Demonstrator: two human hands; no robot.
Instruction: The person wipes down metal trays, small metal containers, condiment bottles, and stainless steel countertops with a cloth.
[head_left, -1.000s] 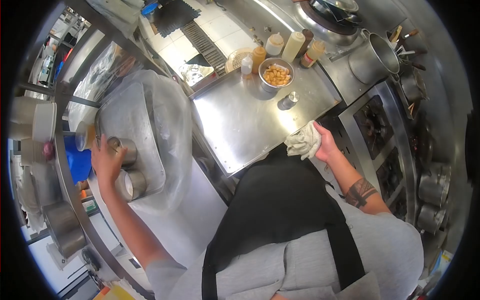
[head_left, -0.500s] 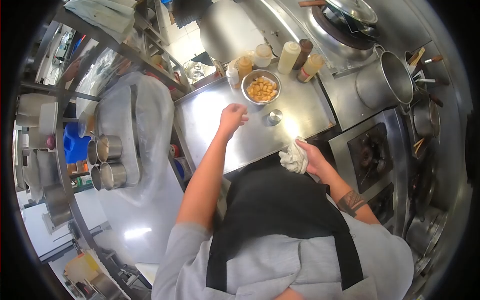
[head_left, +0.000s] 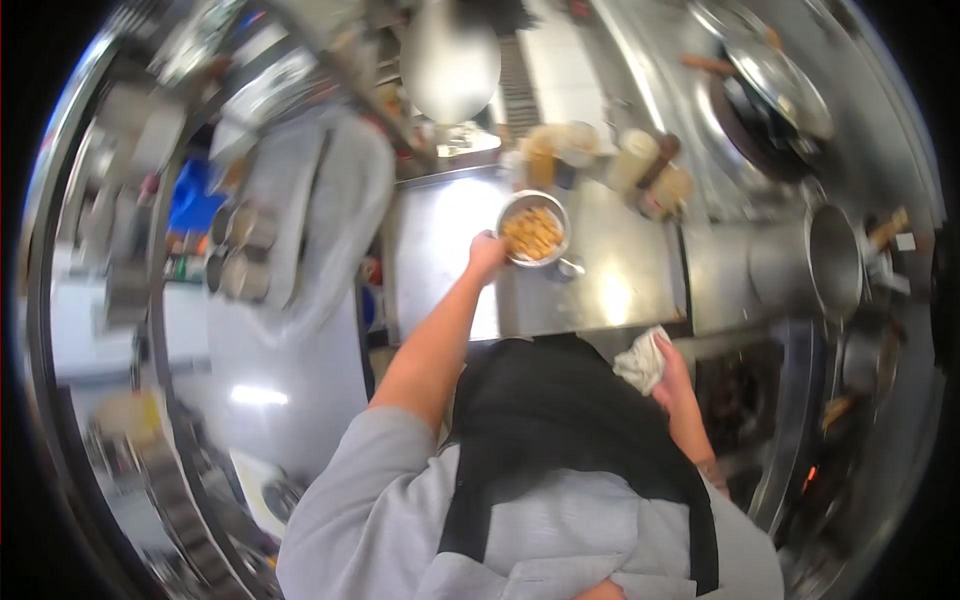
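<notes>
My left hand grips the left rim of a round metal bowl, its fingers closed at the edge. Golden-brown food pieces fill the bowl; blur hides what they are. A small shiny metal object sits on the steel counter just below the bowl's right side. In my right hand is a crumpled white cloth, held near the counter's front edge, to the right of my apron.
Behind the bowl stand several sauce bottles. A tall steel pot is at the right, above a burner. A lidded wok occupies the back right. Metal containers stand on a tray at the left.
My left hand has reached the bowl and taken hold of its rim, and the bowl is now nearer to me. The camera view has turned. The cloth stays in my right hand.
</notes>
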